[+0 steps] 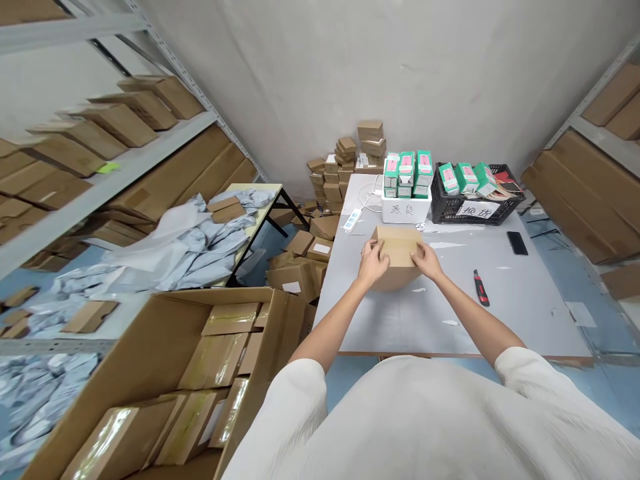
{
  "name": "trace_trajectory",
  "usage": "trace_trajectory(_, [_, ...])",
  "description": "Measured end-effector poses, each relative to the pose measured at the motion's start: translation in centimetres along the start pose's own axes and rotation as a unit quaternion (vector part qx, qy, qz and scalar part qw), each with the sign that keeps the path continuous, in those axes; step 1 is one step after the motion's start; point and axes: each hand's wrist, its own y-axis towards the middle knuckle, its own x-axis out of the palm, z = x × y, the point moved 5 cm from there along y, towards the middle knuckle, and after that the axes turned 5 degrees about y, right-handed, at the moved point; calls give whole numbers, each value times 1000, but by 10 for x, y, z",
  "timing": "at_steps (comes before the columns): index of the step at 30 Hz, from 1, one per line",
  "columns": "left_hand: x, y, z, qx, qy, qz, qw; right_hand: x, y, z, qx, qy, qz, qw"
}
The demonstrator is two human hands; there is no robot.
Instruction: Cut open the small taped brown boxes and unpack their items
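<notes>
A small brown cardboard box (399,248) sits on the grey table (525,300) in front of me. My left hand (373,261) grips its near left corner, fingers curled over the top edge. My right hand (427,259) holds the near right corner the same way. Both arms reach forward from white sleeves.
A red box cutter (481,288) lies right of my right arm, a black phone (517,243) farther back. A white bin (406,203) and a black crate (475,200) hold green boxes. A power strip (353,220) lies left. A large open carton (165,380) of flat packages stands at my left.
</notes>
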Motion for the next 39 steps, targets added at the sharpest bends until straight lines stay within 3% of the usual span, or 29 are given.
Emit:
trace_trajectory(5, [36,6,7,-18,-16,-53,998,-33,-5,13,9,-46,41,998])
trace_trajectory(11, [83,10,42,8,-42,-131,990,-84,-12,44,40,-80,100,991])
trace_trajectory(15, [93,14,69,16,-6,-160,987,-107,-16,57,16,-61,137,988])
trace_trajectory(17, [90,14,81,37,45,-144,988,-111,-18,58,2,-50,139,989])
trace_trajectory(21, [78,5,107,137,134,-90,977,-106,-20,48,-28,-20,124,992])
trace_trajectory(24, [75,-5,125,202,135,-105,964,-95,-20,30,-48,20,115,992])
trace_trajectory(28, [67,-7,136,190,121,-94,970,-73,-18,1,-86,101,74,988])
trace_trajectory(33, [43,-5,112,87,144,-39,985,-43,-13,-14,-100,163,-2,982])
trace_trajectory(39, [10,-6,55,16,147,-9,989,-18,-9,26,-34,42,-51,997])
